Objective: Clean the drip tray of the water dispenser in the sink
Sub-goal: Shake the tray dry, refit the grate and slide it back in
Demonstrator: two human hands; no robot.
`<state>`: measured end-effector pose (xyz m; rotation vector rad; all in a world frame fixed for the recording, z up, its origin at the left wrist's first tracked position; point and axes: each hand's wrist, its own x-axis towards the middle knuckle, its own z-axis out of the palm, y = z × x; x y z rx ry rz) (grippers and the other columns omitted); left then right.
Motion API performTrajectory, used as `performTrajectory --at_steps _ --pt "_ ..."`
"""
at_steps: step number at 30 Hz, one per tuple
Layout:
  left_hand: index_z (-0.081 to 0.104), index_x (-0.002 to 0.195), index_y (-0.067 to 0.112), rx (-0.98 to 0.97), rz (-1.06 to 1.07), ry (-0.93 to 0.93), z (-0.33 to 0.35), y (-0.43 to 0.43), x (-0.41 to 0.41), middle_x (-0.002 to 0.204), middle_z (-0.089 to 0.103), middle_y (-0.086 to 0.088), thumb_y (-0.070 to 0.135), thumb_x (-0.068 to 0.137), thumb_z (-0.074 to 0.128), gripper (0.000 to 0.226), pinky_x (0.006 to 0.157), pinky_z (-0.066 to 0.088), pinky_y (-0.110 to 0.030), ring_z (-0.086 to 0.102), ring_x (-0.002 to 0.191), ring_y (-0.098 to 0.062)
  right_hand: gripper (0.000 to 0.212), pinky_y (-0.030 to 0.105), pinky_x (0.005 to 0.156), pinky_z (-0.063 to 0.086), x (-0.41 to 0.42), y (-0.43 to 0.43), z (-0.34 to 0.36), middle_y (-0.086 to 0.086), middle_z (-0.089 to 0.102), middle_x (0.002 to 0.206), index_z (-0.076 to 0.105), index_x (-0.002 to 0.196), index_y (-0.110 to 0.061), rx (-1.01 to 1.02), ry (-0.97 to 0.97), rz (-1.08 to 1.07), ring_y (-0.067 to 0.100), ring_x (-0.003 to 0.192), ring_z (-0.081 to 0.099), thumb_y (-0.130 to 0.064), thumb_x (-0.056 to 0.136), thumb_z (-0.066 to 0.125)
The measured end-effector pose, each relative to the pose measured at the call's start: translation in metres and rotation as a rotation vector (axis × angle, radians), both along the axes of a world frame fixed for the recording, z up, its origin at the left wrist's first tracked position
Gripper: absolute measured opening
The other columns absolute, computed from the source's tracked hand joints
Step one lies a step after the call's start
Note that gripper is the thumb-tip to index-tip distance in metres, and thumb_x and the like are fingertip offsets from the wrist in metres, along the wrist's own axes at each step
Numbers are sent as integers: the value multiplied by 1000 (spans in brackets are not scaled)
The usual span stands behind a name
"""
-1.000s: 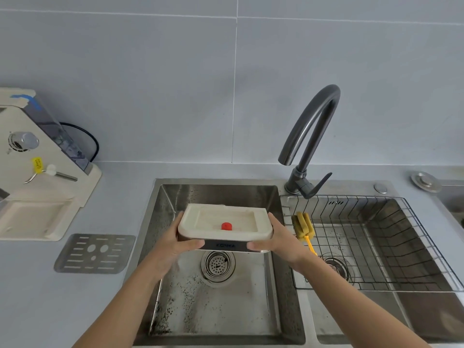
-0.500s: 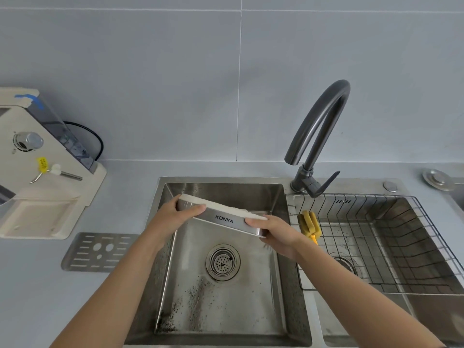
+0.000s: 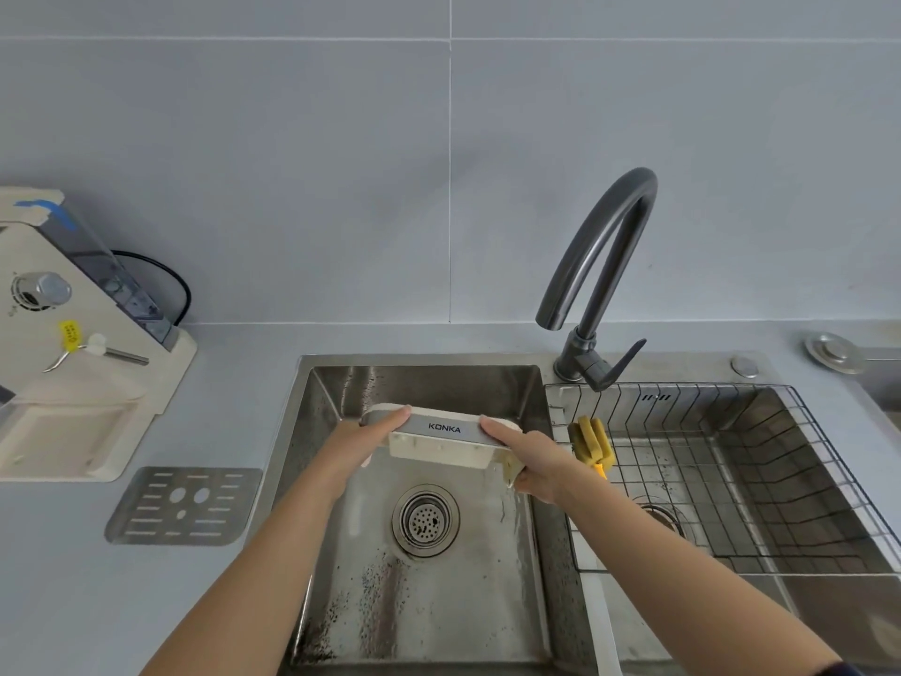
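Observation:
The cream drip tray (image 3: pixel 439 448) with a grey KONKA front strip is tipped over, its underside facing me, above the left sink basin (image 3: pixel 429 602). My left hand (image 3: pixel 363 444) grips its left end and my right hand (image 3: pixel 529 458) grips its right end. The tray's inside is turned away and hidden. The drain strainer (image 3: pixel 425 519) lies just below the tray. The water dispenser (image 3: pixel 73 363) stands on the counter at far left, its tray slot empty.
A perforated metal grille (image 3: pixel 183 505) lies flat on the counter left of the sink. A dark arched faucet (image 3: pixel 599 270) rises between the basins. The right basin holds a wire rack (image 3: pixel 731 480) with a yellow sponge brush (image 3: pixel 592 444) at its left edge.
Both hands tipped the tray from level and open-side-up to turned over, and lowered it towards the back of the left basin. The red piece inside it is out of sight.

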<state>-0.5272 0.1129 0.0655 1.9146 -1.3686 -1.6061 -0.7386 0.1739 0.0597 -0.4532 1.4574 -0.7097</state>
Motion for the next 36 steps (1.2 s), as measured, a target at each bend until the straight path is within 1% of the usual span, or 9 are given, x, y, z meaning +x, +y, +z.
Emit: performTrajectory --at_steps 3,6,11,15,18,20,25,31,36 --pt "63 94 14 -82 12 -31 9 -5 1 93 63 -2 70 62 61 65 64 40 -27 57 84 -14 67 40 99 46 -6 -7 8 13 63 104 56 110 -3 -88 181 30 26 100 60 -58 73 62" --pt "66 86 18 -120 31 -27 13 -5 5 86 63 1 75 57 60 65 60 38 -25 57 80 -12 77 39 94 48 -8 -8 11 12 62 106 56 109 -4 -148 329 47 26 100 59 -69 68 55" --pt "53 123 9 267 -68 35 -9 29 -1 116 59 -17 64 58 61 85 102 38 -41 52 110 -30 59 46 97 47 8 22 -16 12 63 110 58 96 -11 107 264 188 31 106 58 -65 74 54" --pt "62 85 26 98 -95 -19 -4 26 1 114 61 -11 66 65 57 45 98 43 -43 54 111 -30 60 42 94 50 3 17 -9 11 65 107 59 92 -9 15 303 145 26 99 62 -65 74 54" --pt "64 92 20 -76 19 -24 12 13 5 95 63 2 75 59 58 64 68 43 -30 57 86 -12 75 30 74 49 -3 5 11 8 61 106 54 108 -5 -101 405 93 20 91 58 -70 71 51" --pt "63 102 16 -111 26 -47 10 19 3 97 63 1 76 61 55 73 69 45 -31 58 88 -15 75 24 62 42 -3 10 12 8 61 107 54 111 -6 -134 444 77 18 88 56 -70 71 52" --pt "56 119 10 165 -109 -73 -21 61 -1 122 58 -16 62 76 51 68 99 42 -42 53 111 -30 46 43 94 50 12 49 -16 5 64 84 56 82 -13 102 245 194 23 85 63 -59 80 53" --pt "64 109 19 -90 -4 -10 11 40 5 115 61 -7 77 57 56 79 95 40 -38 55 108 -26 73 39 92 49 0 25 9 14 66 104 60 97 -4 -103 424 120 27 98 62 -71 71 51" --pt "45 132 14 224 -115 -66 -20 72 3 137 47 -16 68 71 54 82 105 37 -46 46 122 -32 59 47 95 49 16 66 -24 9 63 94 55 104 -8 160 257 176 25 90 61 -61 78 54"
